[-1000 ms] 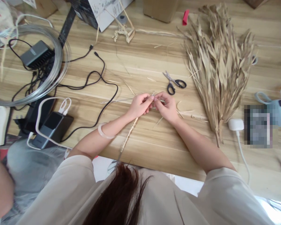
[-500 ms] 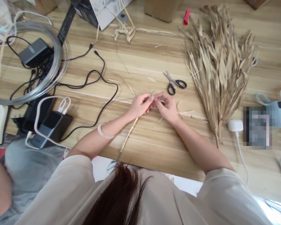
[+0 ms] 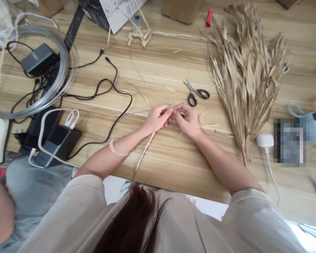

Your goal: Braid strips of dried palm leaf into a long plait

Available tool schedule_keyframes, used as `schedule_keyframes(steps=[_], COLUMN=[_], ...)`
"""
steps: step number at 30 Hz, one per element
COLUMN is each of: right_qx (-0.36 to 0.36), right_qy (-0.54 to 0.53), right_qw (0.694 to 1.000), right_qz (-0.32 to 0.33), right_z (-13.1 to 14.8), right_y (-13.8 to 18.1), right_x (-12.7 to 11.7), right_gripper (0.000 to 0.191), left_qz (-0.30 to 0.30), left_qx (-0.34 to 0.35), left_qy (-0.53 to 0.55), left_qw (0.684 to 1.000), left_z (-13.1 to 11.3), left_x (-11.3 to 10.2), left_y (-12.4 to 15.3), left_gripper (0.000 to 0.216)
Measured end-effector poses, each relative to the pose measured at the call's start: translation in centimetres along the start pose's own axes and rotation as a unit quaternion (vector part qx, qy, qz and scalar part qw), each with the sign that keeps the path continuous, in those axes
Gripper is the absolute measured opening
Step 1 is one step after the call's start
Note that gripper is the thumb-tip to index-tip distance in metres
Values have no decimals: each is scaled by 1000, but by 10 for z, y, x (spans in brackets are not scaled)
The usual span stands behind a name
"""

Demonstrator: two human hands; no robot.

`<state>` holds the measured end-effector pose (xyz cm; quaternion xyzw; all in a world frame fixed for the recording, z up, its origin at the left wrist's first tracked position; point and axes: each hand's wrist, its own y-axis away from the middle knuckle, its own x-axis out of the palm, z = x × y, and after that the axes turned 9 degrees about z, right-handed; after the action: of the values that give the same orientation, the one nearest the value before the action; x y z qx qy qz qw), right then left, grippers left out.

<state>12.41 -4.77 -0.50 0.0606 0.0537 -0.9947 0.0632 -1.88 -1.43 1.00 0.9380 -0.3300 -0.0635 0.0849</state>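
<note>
My left hand (image 3: 159, 117) and my right hand (image 3: 185, 119) meet fingertip to fingertip over the table, both closed in a pinch. A braided straw cord (image 3: 144, 151) runs from under my left hand down toward the table's front edge, with a grey wire-like end. Its upper part is hidden by my fingers, where a short pale tip sticks up between them. Thin strands (image 3: 137, 111) reach out to the left of my left hand. Black-handled scissors (image 3: 196, 93) lie partly spread just beyond my right hand. Loose straw bits (image 3: 206, 124) lie beside my right hand.
A bundle of dried leaves (image 3: 249, 77) lies to the right, near a white charger (image 3: 264, 140). A wire coil (image 3: 65, 70), black cables (image 3: 100, 86) and a power bank (image 3: 54, 144) crowd the left. Cardboard boxes (image 3: 180, 10) stand behind. Another person's arm (image 3: 0, 211) shows at lower left.
The view has shifted very slightly. Both hands keep their places and their pinch on the cord, with no other visible movement.
</note>
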Motion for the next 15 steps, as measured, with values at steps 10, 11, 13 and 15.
schedule_keyframes(steps=[10,11,13,15], right_qx=[5,6,5,4], right_qy=[-3,-2,0,0], right_qw=[1000,1000,1000,1000], right_qz=[1,1,1,0], right_z=[2,2,2,3], right_y=[0,0,0,0], right_x=[0,0,1,1], right_gripper=[20,20,21,22], left_qz=[2,1,0,0], left_qx=[6,6,6,8], left_qy=[4,3,2,0], left_qw=[1000,1000,1000,1000], left_z=[2,2,2,3], left_x=[-1,-1,-1,-1], left_y=[-1,-1,-1,-1], left_gripper=[35,35,36,36])
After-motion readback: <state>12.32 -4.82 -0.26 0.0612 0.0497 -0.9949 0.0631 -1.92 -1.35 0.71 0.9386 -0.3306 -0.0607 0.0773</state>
